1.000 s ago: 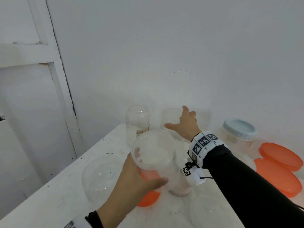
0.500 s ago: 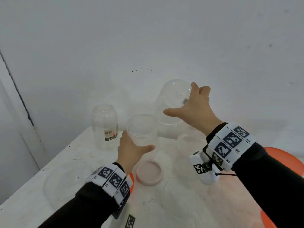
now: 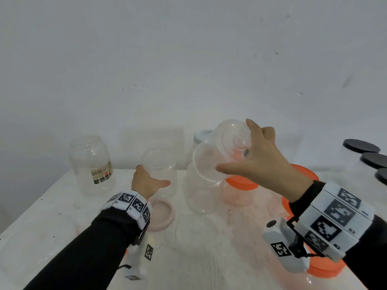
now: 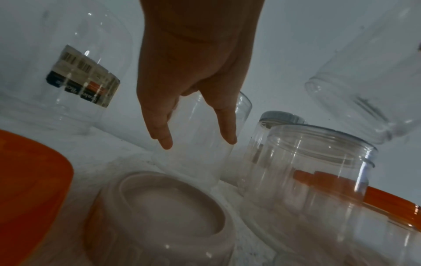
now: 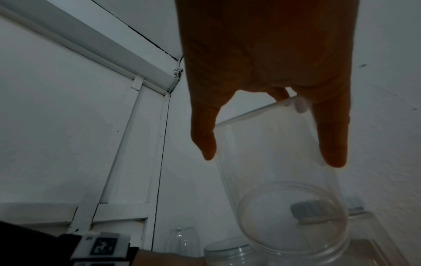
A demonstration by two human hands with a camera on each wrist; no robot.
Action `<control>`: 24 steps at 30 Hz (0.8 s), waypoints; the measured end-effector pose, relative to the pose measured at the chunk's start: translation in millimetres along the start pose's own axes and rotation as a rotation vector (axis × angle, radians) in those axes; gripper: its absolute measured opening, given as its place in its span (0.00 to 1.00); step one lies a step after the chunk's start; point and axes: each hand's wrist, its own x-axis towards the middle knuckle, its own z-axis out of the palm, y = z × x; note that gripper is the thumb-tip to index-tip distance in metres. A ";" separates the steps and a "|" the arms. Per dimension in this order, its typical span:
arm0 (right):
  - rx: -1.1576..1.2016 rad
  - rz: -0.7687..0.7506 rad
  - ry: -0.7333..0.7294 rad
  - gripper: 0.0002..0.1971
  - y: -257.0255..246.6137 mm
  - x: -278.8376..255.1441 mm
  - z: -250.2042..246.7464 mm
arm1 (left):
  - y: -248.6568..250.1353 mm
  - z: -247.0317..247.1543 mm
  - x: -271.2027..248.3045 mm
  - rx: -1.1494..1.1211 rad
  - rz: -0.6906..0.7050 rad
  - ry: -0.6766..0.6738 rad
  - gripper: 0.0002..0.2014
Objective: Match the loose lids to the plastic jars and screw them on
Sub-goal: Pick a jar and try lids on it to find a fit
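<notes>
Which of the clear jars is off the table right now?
The lidless jar gripped by the right hand, tilted in the air; the other jars stand on the table.

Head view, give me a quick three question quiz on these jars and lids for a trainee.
1. True or false: the right hand holds a clear jar tilted in the air.
2. Which lid lies nearest the left hand? A orange, B pink, C black.
3. Fill in: the labelled jar stands on the table with no ____ on it.

Key: 1 true. 2 B, the pink lid. 3 lid.
</notes>
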 end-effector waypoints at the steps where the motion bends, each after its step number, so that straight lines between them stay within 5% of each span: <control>1: 0.011 0.007 0.001 0.60 1.9 -4.8 -2.4 | 0.0 -0.8 -0.8 0.008 0.005 -0.006 0.44; 9: 0.013 0.023 -0.063 0.59 15.8 -39.1 -15.5 | -1.9 3.7 -43.6 0.289 0.251 -0.036 0.50; 14: -0.025 0.039 -0.124 0.53 23.7 -55.9 -18.8 | -9.7 29.1 -91.3 0.536 0.566 -0.333 0.34; 19: -0.011 0.025 -0.195 0.52 25.6 -72.1 -20.3 | -10.1 50.5 -116.7 0.874 0.515 -0.637 0.48; 24: -0.054 -0.013 -0.244 0.47 31.2 -82.5 -18.9 | -12.9 50.6 -119.3 1.004 0.481 -0.696 0.48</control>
